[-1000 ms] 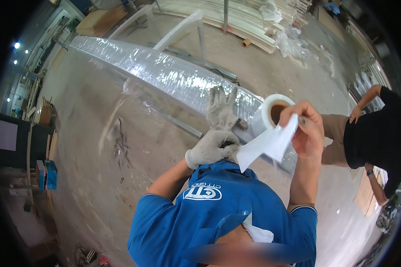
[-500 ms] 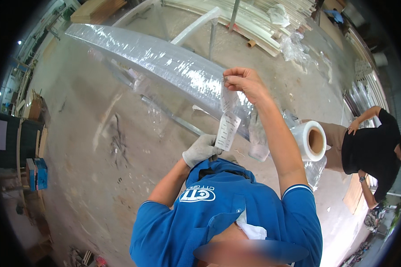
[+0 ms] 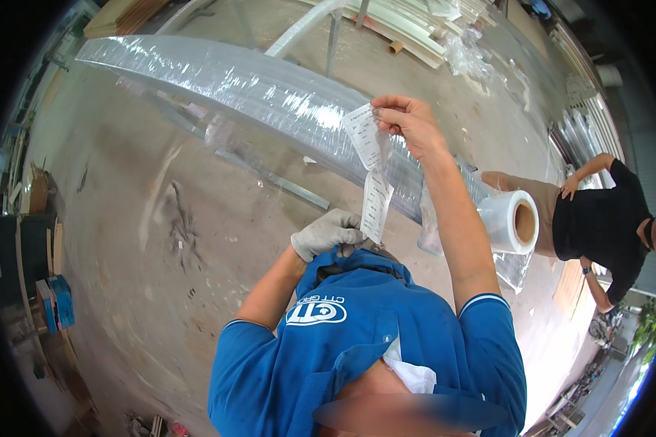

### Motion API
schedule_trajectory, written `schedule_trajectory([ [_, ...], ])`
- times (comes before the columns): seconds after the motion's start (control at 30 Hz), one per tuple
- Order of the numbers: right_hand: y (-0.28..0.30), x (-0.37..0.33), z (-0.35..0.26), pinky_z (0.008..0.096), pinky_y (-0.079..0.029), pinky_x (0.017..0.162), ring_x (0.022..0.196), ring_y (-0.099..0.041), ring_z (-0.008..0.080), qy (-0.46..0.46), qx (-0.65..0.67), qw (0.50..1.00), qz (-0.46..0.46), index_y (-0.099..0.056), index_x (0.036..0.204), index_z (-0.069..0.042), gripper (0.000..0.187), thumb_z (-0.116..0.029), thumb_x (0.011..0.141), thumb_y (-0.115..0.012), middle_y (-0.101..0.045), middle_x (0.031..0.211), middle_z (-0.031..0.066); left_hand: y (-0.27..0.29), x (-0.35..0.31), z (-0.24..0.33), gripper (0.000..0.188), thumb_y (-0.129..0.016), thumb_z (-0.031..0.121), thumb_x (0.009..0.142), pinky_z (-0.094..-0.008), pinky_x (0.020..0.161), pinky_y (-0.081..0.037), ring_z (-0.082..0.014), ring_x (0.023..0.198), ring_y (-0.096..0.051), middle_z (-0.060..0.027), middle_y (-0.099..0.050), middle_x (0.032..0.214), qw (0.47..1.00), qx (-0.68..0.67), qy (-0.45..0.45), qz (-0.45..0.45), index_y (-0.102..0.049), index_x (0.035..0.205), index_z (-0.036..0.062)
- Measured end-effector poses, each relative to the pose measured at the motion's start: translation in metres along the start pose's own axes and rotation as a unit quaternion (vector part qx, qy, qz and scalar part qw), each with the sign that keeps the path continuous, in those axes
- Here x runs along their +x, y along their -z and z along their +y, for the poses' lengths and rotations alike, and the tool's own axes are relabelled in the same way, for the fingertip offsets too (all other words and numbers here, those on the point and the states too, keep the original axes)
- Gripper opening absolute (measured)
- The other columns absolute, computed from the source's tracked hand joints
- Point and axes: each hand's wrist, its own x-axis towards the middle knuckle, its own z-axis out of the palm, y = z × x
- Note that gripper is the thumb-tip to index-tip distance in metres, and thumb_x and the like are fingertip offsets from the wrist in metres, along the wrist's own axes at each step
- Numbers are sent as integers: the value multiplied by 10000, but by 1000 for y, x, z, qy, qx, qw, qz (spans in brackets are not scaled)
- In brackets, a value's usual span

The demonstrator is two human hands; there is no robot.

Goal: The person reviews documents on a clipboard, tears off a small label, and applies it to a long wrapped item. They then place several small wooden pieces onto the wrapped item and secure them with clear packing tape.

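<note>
A strip of white printed labels (image 3: 366, 137) hangs between my two hands, creased near its middle. My bare right hand (image 3: 414, 127) pinches its upper end between thumb and fingers. Lower down, in front of my waist, my left hand (image 3: 328, 234) in a grey glove grips the bottom end. Behind the strip lies a long bundle wrapped in clear plastic film (image 3: 233, 84), slanting from the far left toward the right. My right forearm hides part of the bundle's near end.
A roll of clear stretch film (image 3: 497, 222) is right of my right forearm. Beyond it stands a person in a black shirt (image 3: 601, 215). Metal frame bars (image 3: 288, 183) run beneath the bundle. Pale long boards (image 3: 408, 40) and crumpled film (image 3: 470, 54) lie at the back.
The upper part of the label strip has turned its printed side into view, and the strip is spread out straighter. My view has shifted slightly; both hands keep hold of it.
</note>
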Motion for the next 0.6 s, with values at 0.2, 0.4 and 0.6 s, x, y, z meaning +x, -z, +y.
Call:
schedule_trajectory([
  [0.2,6,13,0,213,-449,602,676,-587,63,-1,-19,1000,19,-739,1035,-21,209,-28,830,-696,-701,846,15,15,6,-15,92,-690,108,881,-226,489,-455,-100,532,-572,-45,-660,737,997,36,58,-22,-687,884,16],
  [0.4,6,27,-2,201,-430,613,667,-546,42,-30,-162,985,-57,-709,1075,-52,269,-58,807,-733,-671,819,-25,28,7,-17,70,-683,87,874,-236,470,-446,-112,519,-565,-64,-655,746,998,-2,51,-25,-668,872,19],
  [0.6,-2,40,10,224,-445,606,674,-557,57,-21,-177,980,-89,-689,1105,-47,346,-25,766,-757,-658,800,-6,33,4,-15,80,-684,100,878,-243,471,-443,-117,521,-556,-71,-648,744,999,-9,46,-14,-657,870,25],
])
